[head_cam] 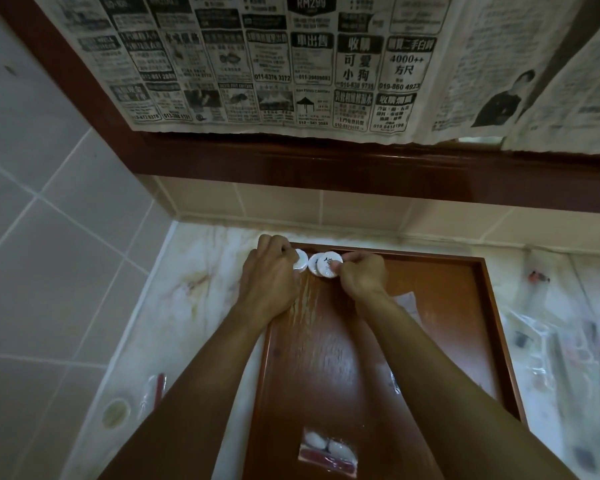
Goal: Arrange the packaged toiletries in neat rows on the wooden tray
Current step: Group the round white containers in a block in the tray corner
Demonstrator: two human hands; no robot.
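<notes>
- While both my arms reach out over the wooden tray, my hands work at its far left corner, close to the tiled wall.
- My left hand curls its fingers round one round white packet and holds it against the tray's far edge.
- My right hand pinches the nearer of two overlapping round white packets, which lie just beside the left one, a small gap between them.
- Nearer to me on the tray lies a clear sachet with white pieces and a red strip inside.
- Two more clear wrappers sit on the tray, partly hidden behind my right forearm; what they hold I cannot tell.
- On the marble counter, left of the tray, lies a clear packet with a red stick.
- More clear packets lie scattered on the counter to the right, blurred.
- Newspaper sheets hang on the wall above.
</notes>
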